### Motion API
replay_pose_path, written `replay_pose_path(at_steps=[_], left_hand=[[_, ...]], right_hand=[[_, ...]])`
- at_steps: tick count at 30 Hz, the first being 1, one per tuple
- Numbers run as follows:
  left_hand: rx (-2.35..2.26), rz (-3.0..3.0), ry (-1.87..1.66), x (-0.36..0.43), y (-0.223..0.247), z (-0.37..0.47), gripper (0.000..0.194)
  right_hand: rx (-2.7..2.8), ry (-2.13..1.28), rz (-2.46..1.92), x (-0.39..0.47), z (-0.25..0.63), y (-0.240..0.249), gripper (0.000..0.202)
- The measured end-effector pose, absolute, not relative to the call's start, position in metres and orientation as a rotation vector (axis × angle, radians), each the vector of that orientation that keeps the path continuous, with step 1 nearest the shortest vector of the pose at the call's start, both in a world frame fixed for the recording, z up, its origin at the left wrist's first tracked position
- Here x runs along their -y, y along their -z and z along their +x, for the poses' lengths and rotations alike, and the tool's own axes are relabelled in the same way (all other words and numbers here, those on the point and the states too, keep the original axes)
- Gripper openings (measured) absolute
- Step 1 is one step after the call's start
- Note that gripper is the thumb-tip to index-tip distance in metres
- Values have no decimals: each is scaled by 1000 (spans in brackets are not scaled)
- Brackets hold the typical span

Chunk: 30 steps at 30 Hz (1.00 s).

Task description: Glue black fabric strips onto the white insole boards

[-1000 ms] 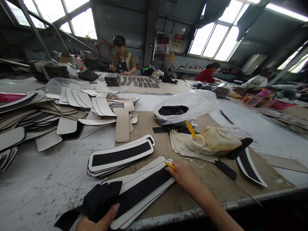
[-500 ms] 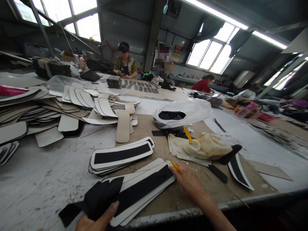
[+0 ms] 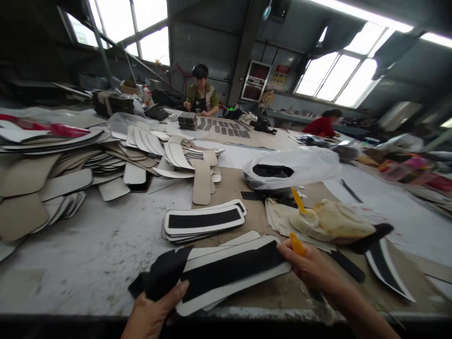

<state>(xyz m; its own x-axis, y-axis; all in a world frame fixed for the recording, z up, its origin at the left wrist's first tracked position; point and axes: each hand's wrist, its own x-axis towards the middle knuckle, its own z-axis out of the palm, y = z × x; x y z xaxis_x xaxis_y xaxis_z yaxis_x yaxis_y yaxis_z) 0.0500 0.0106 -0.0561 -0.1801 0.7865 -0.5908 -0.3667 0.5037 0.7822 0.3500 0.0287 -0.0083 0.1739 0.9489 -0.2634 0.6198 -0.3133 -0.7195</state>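
Observation:
A white curved-edge panel [image 3: 243, 287] with a black strip [image 3: 231, 268] along its middle lies in front of me, held at both ends. My left hand [image 3: 157, 303] is closed at its left end, the thumb on top, with a bunch of black fabric strips [image 3: 167, 270] at the same hand. My right hand [image 3: 314, 263] pinches the right end and also holds a yellow plastic tool [image 3: 297, 245], its lower part hidden. Further white panels show partly beneath. Just behind lies a stack of similar panels [image 3: 205, 230] with black strips.
A glue-stained bag [image 3: 348, 221] and a small cup [image 3: 309, 219] with a yellow stick [image 3: 298, 200] are at right. Behind is a clear plastic bag [image 3: 310, 165] of black pieces. Loose panels [image 3: 137, 174] pile up at left. Two people work across the table.
The view has turned left, so things sit further right. The top panel's right end has come up off the panels beneath, with my right hand holding it. My left hand stays at the left end.

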Motion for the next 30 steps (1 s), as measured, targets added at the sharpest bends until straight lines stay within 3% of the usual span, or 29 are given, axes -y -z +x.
replay_pose_path(at_steps=[6, 16, 23, 27, 30], left_hand=[[-1257, 498, -1110, -5, 59, 39, 45], [-1289, 493, -1125, -3, 51, 36, 55], [-1262, 421, -1112, -3, 48, 30, 44], [-1159, 219, -1146, -3, 24, 34, 33], [-1151, 97, -1146, -2, 8, 38, 35]], right_hand=[[1517, -910, -2100, -25, 346, 10, 52], [1570, -739, -2154, -12, 324, -4, 54], [1003, -1226, -1780, 1, 309, -13, 54], [822, -1300, -1618, 1, 307, -11, 48], [741, -1346, -1559, 1, 305, -9, 46]])
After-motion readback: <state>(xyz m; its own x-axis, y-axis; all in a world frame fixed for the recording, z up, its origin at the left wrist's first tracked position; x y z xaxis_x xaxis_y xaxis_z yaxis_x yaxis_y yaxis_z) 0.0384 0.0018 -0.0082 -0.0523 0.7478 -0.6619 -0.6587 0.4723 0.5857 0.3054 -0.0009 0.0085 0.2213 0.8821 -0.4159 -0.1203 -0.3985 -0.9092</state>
